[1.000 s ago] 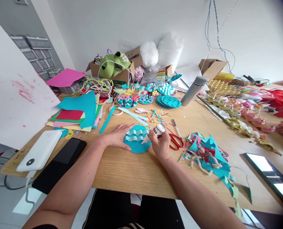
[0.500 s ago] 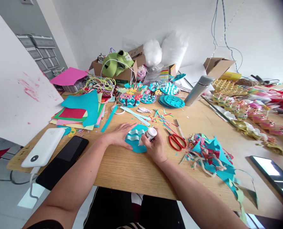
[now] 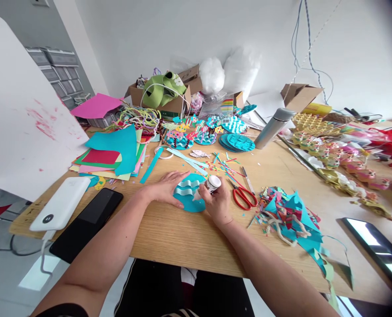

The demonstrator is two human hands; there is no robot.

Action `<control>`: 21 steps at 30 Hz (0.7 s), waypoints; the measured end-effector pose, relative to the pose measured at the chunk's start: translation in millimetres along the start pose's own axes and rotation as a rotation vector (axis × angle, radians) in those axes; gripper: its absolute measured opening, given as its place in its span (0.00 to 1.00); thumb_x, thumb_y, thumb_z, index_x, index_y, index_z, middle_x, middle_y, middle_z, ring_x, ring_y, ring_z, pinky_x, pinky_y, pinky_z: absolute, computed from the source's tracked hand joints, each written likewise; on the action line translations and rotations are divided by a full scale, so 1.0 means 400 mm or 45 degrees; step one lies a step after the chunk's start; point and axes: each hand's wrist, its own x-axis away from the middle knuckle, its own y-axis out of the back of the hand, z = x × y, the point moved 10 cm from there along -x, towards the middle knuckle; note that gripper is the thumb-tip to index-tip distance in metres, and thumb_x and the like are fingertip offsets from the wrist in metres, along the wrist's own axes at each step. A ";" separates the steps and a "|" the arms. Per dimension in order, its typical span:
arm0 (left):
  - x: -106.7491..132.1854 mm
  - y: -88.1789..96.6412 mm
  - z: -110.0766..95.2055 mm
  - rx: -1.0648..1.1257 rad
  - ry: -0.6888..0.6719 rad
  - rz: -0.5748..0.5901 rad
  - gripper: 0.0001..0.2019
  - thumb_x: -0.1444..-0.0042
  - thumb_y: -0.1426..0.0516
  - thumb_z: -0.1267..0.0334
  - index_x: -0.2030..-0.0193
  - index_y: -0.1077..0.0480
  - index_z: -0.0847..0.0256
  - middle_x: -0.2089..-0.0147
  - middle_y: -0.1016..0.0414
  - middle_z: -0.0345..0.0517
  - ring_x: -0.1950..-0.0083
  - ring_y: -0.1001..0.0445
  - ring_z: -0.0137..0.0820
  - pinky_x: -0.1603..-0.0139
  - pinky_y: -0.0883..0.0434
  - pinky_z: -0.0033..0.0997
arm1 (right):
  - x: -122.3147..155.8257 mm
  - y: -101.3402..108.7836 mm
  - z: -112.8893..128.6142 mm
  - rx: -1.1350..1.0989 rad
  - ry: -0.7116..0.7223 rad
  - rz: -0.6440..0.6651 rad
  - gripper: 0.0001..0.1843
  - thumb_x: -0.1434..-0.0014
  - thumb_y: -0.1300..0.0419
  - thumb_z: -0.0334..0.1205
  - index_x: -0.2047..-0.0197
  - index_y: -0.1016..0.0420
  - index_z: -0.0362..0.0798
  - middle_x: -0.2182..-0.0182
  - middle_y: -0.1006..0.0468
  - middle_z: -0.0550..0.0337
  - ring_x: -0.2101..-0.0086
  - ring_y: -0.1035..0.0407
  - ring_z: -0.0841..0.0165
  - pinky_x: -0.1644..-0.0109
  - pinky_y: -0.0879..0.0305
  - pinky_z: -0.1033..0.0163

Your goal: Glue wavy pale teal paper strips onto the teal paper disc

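Wooden table (image 3: 169,246) in front; at the clock's centre, a blue paper circle (image 3: 191,206). Lies flat, looks light and bendable, best held by the rim. At nine o'clock, left hand (image 3: 165,189), thumb and fingers spread wide along the rim, pinching nothing. At three, right hand (image 3: 218,204), fingers wrapped around a white bottle (image 3: 213,182), tip slanting down towards eight; looks squeezable, best held mid-body. On the circle towards eleven, pale wavy strips (image 3: 185,192); look easily crushed.

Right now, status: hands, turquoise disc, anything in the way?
Left hand spread at left edge of turquoise disc; right hand gripping white squeeze bottle tilted over it. Disc flat, bearing pale wavy strips. Red-handled scissors beside right hand, clear of disc.
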 end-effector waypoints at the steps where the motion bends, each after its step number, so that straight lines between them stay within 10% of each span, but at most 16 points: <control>1: 0.000 0.001 -0.003 0.004 -0.002 -0.002 0.58 0.60 0.37 0.38 0.28 0.63 0.57 0.27 0.57 0.55 0.27 0.61 0.50 0.31 0.57 0.51 | -0.004 0.003 0.000 -0.001 -0.015 -0.006 0.13 0.46 0.39 0.44 0.71 0.41 0.50 0.79 0.36 0.69 0.78 0.43 0.74 0.75 0.44 0.67; 21: 0.001 -0.001 0.004 0.008 -0.005 0.041 0.60 0.61 0.36 0.39 0.28 0.65 0.55 0.26 0.59 0.50 0.27 0.63 0.48 0.30 0.57 0.49 | -0.023 0.026 0.003 -0.133 -0.100 -0.160 0.11 0.46 0.40 0.44 0.71 0.39 0.50 0.79 0.34 0.67 0.78 0.40 0.73 0.74 0.41 0.67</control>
